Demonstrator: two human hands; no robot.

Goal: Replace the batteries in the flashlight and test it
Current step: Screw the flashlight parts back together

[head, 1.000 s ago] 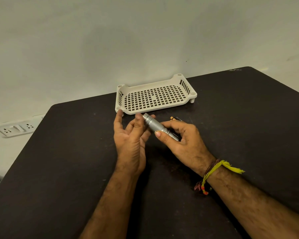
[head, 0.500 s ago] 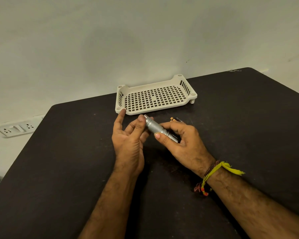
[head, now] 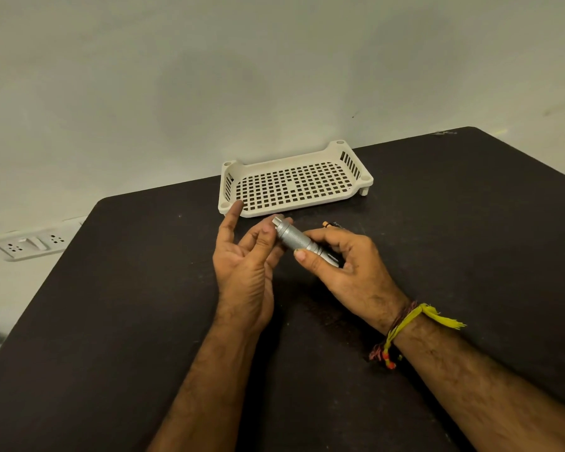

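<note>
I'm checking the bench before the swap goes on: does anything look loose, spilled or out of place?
Little stands out. One small cylinder with an orange tip, perhaps a battery, lies loose on the black table behind the right hand, outside the empty white tray. The flashlight sits between both hands; no spill or damage shows.

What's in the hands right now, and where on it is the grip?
The silver flashlight. The right hand grips its lower body, thumb on top. The left hand has fingertips at the cap end, index finger raised.
</note>
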